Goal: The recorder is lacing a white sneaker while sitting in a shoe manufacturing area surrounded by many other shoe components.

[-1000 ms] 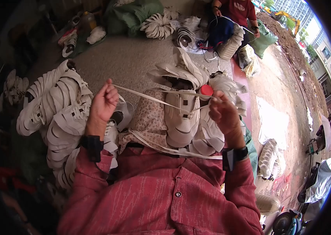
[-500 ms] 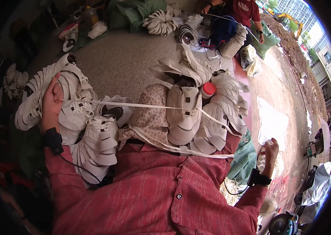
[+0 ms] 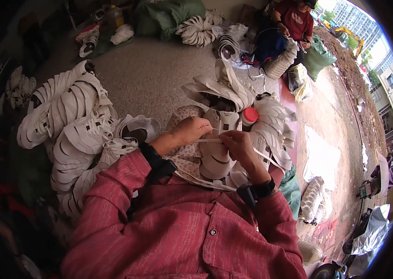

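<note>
A white shoe upper lies across my lap on a floral cloth. My left hand is over its left side, fingertips pinched on a white shoelace. My right hand is closed at the upper's lace holes, thumb and fingers pressed together on the lace. The two hands nearly meet and partly hide the eyelets. More loose laces hang over my lap. Beside the upper stands a white jar with a red lid.
Stacked white uppers rest at my left, with another stack to the right and one beyond my lap. Farther off, a person in a dark red shirt sits handling similar uppers. Green sacks lie at the back.
My hands were wide apart, left by the stacked uppers with a lace stretched from it, right far out to the side. Both have come in to the upper on my lap.
</note>
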`<act>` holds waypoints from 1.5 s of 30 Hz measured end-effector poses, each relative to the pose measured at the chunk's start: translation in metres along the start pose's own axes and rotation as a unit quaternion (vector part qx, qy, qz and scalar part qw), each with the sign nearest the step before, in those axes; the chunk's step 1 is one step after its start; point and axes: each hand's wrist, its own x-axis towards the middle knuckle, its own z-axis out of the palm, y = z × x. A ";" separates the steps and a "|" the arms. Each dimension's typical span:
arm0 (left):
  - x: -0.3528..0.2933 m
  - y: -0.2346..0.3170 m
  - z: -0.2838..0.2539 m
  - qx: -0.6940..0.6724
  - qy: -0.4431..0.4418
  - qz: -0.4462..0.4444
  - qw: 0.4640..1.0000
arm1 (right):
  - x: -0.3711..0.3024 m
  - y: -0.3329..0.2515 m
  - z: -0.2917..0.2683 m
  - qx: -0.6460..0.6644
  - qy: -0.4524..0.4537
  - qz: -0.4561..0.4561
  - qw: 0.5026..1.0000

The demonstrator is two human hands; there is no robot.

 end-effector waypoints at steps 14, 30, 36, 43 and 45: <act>0.004 -0.006 0.023 0.062 0.041 0.041 0.996 | -0.001 -0.005 0.014 -0.041 -0.003 -0.031 0.999; 0.054 0.029 -0.040 0.182 -0.220 0.187 0.940 | 0.049 0.001 -0.034 -0.273 -0.081 -0.352 0.892; 0.053 0.016 -0.028 0.137 -0.199 0.195 0.951 | 0.049 0.007 -0.025 -0.271 -0.079 -0.370 0.885; 0.038 0.015 -0.029 0.023 -0.155 0.142 0.977 | 0.040 -0.022 -0.040 -0.549 0.048 -0.443 0.708; 0.030 0.029 -0.019 0.016 -0.158 0.135 0.978 | 0.047 -0.021 -0.095 -0.580 0.194 -0.345 0.712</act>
